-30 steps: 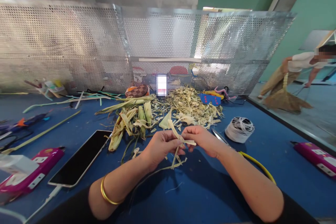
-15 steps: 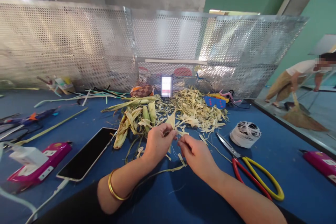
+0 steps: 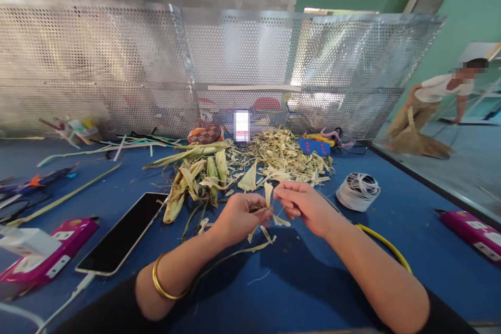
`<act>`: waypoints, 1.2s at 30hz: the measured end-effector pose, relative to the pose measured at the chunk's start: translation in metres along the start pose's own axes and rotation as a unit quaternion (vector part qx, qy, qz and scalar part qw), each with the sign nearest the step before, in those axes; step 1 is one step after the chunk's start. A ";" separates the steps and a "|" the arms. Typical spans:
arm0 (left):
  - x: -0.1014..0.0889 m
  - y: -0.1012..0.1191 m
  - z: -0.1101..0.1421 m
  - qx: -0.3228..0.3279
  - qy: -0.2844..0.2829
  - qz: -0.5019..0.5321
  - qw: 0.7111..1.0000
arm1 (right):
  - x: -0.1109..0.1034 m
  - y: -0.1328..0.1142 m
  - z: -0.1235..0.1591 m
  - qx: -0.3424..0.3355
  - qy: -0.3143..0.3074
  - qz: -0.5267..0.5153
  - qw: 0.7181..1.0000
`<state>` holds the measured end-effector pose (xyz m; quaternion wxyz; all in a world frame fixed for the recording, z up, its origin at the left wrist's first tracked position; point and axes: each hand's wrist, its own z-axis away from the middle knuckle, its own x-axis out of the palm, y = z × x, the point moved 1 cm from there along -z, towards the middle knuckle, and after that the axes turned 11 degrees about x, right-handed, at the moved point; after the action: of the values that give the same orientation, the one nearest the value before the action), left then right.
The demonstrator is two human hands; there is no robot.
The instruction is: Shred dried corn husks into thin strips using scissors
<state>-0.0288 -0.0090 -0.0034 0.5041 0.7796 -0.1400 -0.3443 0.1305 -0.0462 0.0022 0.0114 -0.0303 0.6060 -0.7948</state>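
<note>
Head view: I have the left hand [image 3: 239, 216] closed in a pinch on a pale husk piece [image 3: 268, 194], its tip standing up above the fingers, over the middle of the bench [image 3: 313, 292]. The right hand [image 3: 304, 206] is just beside it, fingers curled and nearly together; a fine strand [image 3: 279, 205] shows between the hands, but I cannot tell whether the right fingertips grip it. I judge three points to matter. Hold the left pinch firm and flat, since dry husk will probably split if twisted. Draw any strand with light, even tension, close to the pinch. Work above the loose husk strip [image 3: 263, 246] and clear of the yellow handle [image 3: 386, 245].
</note>
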 end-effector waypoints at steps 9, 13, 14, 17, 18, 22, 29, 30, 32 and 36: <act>-0.001 0.006 0.001 -0.035 0.026 0.227 0.973 | -0.011 0.018 -0.019 0.040 -0.011 0.028 0.999; -0.004 -0.002 -0.001 -0.058 0.107 0.261 0.958 | -0.009 0.017 -0.021 -0.067 0.076 0.160 0.982; -0.004 -0.005 -0.001 -0.064 0.126 0.266 0.954 | -0.007 0.017 -0.020 -0.092 0.096 0.187 0.973; -0.002 -0.009 -0.002 -0.079 0.179 0.270 0.943 | 0.003 0.019 -0.014 -0.162 0.148 0.291 0.931; -0.001 -0.010 -0.002 -0.082 0.194 0.267 0.940 | 0.007 0.021 -0.011 -0.185 0.166 0.338 0.908; 0.001 -0.013 -0.002 -0.085 0.250 0.233 0.936 | 0.024 0.028 -0.001 -0.287 0.223 0.508 0.781; 0.000 -0.024 -0.003 -0.035 0.216 0.089 0.972 | 0.036 0.026 0.010 -0.400 0.224 0.601 0.655; 0.001 -0.024 -0.002 -0.032 0.197 0.079 0.977 | 0.034 0.023 0.010 -0.401 0.221 0.583 0.671; 0.003 -0.021 -0.002 -0.037 0.152 0.090 0.984 | 0.027 0.017 0.010 -0.379 0.215 0.515 0.739; 0.007 -0.009 0.000 -0.059 0.058 0.158 0.984 | 0.006 0.008 0.000 -0.243 0.191 0.344 0.886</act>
<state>-0.0251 -0.0088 -0.0143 0.6042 0.7356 -0.2111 -0.2220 0.1246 -0.0484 -0.0053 0.1602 0.3309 0.7433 -0.5590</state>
